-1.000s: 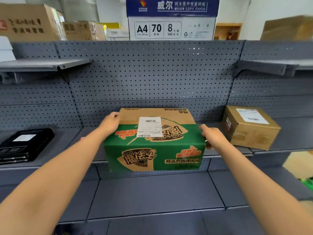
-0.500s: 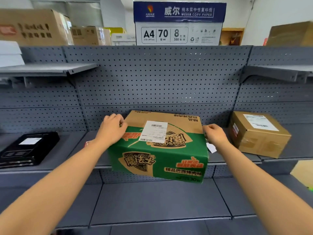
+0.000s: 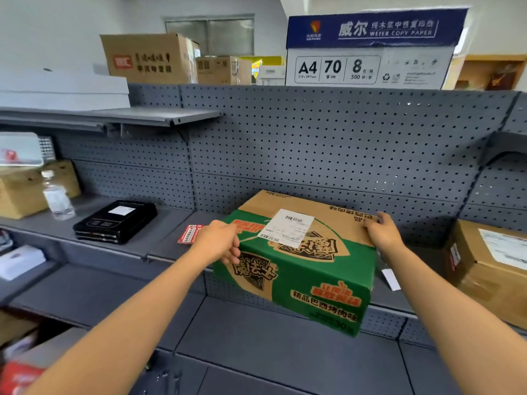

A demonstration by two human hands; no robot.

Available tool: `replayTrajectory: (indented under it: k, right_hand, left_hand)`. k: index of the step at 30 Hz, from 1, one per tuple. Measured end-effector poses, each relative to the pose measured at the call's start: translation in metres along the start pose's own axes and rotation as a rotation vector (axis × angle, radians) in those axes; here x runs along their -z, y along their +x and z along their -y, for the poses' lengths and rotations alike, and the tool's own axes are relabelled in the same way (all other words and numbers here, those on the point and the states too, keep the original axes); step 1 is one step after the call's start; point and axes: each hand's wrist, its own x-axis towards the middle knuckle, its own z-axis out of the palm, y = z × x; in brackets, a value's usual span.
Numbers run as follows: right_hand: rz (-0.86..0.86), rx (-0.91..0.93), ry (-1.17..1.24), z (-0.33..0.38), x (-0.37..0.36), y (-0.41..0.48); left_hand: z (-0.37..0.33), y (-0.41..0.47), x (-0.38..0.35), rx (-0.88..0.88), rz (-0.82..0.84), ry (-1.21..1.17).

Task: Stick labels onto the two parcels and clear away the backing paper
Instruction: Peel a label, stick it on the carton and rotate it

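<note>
A green and brown carton juts out past the front edge of the grey shelf, turned at an angle. A white barcode label is stuck on its top. My left hand grips the carton's left top edge and my right hand grips its far right top corner. A plain brown parcel with a white label stands on the shelf at the right. A white strip of paper lies on the shelf between the two boxes. A red and white paper lies on the shelf behind my left hand.
A black flat package lies on the shelf to the left, with a water bottle and a brown box beyond it. A lower shelf runs below. Above the pegboard stand an A4 copy paper box and cardboard boxes.
The carton has been pulled further off the shelf and turned. My right hand has shifted to its far top corner. The view has swung left, showing the bottle and the box.
</note>
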Motion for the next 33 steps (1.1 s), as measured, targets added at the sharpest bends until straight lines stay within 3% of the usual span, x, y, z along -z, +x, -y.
replayTrajectory:
  k: [10, 22, 33]
  right_hand:
    - [0.012, -0.015, -0.025, -0.006, 0.014, 0.001]
    - [-0.056, -0.032, -0.367, -0.006, 0.028, -0.03]
    - [-0.067, -0.038, -0.333, 0.002, 0.029, -0.085]
  left_hand:
    - [0.004, 0.022, -0.005, -0.016, -0.06, 0.027]
    - [0.005, 0.057, -0.001, 0.0, -0.171, -0.015]
    - [0.006, 0.091, -0.005, -0.06, -0.193, 0.077]
